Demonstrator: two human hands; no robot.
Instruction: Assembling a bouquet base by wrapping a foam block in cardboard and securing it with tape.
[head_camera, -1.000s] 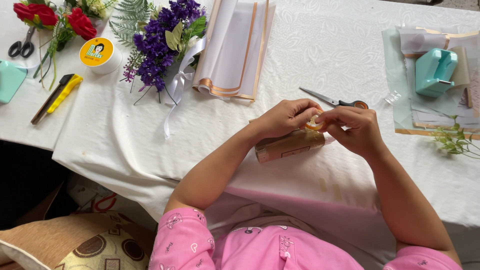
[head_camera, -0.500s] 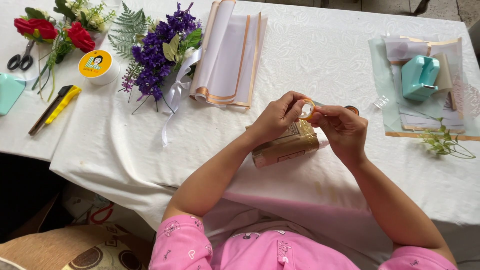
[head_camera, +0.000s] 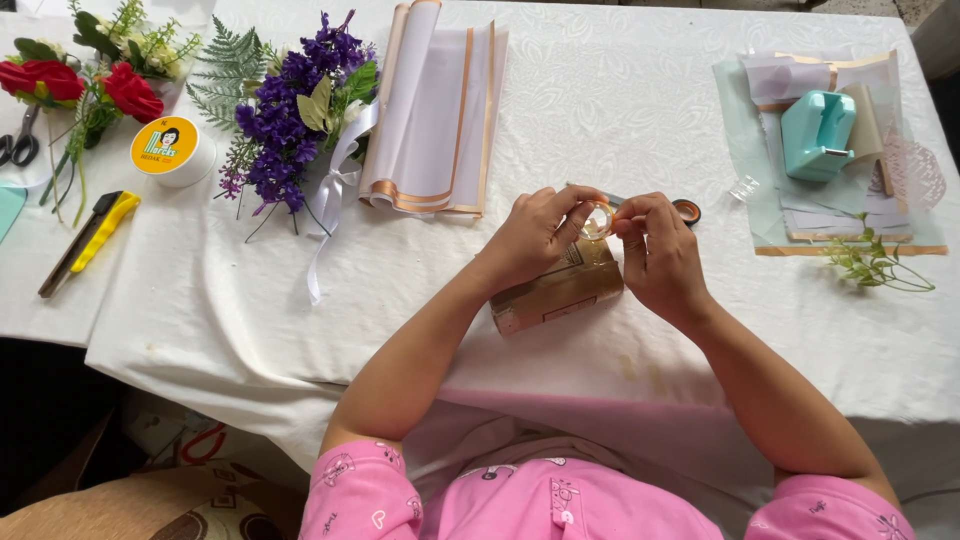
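Note:
A small roll of clear tape (head_camera: 597, 219) is pinched between the fingers of my left hand (head_camera: 535, 237) and my right hand (head_camera: 655, 255), held just above the table. Right under them lies a gold-brown box (head_camera: 556, 293) on its side on the white tablecloth (head_camera: 620, 110). Behind my right hand, scissors with an orange handle (head_camera: 685, 210) poke out, partly hidden by my fingers.
Purple flowers with a white ribbon (head_camera: 295, 120) and rolled wrapping sheets with a gold edge (head_camera: 435, 110) lie at the back left. Farther left: red roses (head_camera: 90, 85), a yellow-lidded tin (head_camera: 165, 150), a yellow utility knife (head_camera: 88, 240). A teal tape dispenser (head_camera: 818, 135) sits on papers at right, near a green sprig (head_camera: 875, 265).
Both hands stay over the box with the tape roll, which is now held up more clearly between the fingertips. The view has shifted slightly.

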